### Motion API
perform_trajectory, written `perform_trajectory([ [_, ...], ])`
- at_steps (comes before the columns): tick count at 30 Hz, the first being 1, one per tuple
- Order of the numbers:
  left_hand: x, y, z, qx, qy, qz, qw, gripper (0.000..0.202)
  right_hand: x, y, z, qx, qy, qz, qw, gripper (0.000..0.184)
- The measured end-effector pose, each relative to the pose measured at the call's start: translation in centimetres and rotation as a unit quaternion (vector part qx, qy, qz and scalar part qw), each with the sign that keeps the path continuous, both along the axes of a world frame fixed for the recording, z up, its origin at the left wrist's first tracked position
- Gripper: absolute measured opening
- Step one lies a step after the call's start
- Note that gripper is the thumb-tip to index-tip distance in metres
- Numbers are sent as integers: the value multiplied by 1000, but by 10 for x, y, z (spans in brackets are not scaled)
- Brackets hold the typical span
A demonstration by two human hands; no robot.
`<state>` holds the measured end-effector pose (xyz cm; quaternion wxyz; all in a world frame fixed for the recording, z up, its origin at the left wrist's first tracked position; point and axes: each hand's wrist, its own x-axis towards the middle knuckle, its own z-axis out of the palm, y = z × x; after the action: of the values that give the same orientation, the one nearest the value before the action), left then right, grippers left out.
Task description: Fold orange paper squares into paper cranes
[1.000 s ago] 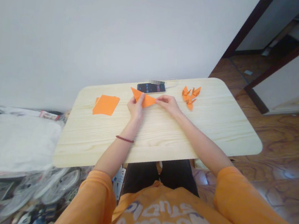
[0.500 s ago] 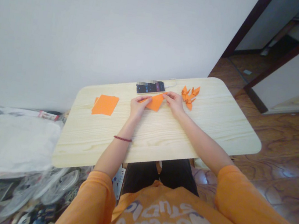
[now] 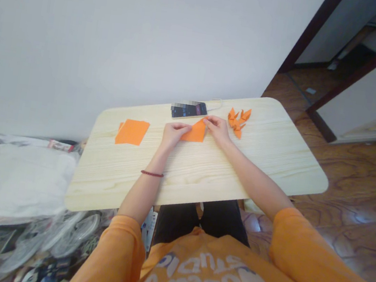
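A folded piece of orange origami paper (image 3: 195,132) lies flat on the pale wooden table (image 3: 202,185), between my hands. My left hand (image 3: 174,137) presses on its left side, and my right hand (image 3: 216,129) pinches its upper right corner. A stack of orange paper squares (image 3: 132,132) lies to the left of my left hand. Several folded orange paper cranes (image 3: 236,122) sit just beyond my right hand. A dark red bead bracelet (image 3: 151,173) circles my left wrist.
A black smartphone (image 3: 188,110) with a white cable lies at the table's far edge, against a white wall (image 3: 119,33). Plastic-wrapped items (image 3: 17,182) are piled left of the table. A wooden floor (image 3: 360,184) and doorway lie to the right.
The orange paper has been folded from a long pointed shape into a shorter piece and now lies on the table. Both hands have moved down onto it, closer together.
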<state>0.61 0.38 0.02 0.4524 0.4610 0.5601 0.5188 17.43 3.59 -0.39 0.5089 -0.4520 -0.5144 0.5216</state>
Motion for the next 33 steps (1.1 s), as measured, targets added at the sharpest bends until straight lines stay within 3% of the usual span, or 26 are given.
perform_trajectory([
  [5, 4, 1, -3, -17, 19, -11, 1000, 12, -2, -5, 4, 10, -10, 38, 999, 25],
  [13, -5, 0, 5, -44, 30, -26, 998, 11, 6, 6, -4, -59, 38, -35, 997, 24],
  [22, -51, -1, 9, -88, 95, -93, 987, 7, 9, 11, -5, -63, 52, -44, 996, 20],
  [25, -59, -3, 13, -106, 131, -75, 983, 11, 10, 13, -4, -70, 57, -57, 994, 20],
  [28, -49, -7, 21, -41, 119, -54, 991, 18, 12, 15, -5, -78, 60, -50, 994, 20],
  [30, -37, -9, 25, 23, 94, -85, 992, 31, 14, 16, -6, -81, 55, -39, 994, 18],
  [33, -21, -12, 25, 44, 85, -126, 987, 43, 15, 17, -9, -79, 57, -33, 995, 13],
])
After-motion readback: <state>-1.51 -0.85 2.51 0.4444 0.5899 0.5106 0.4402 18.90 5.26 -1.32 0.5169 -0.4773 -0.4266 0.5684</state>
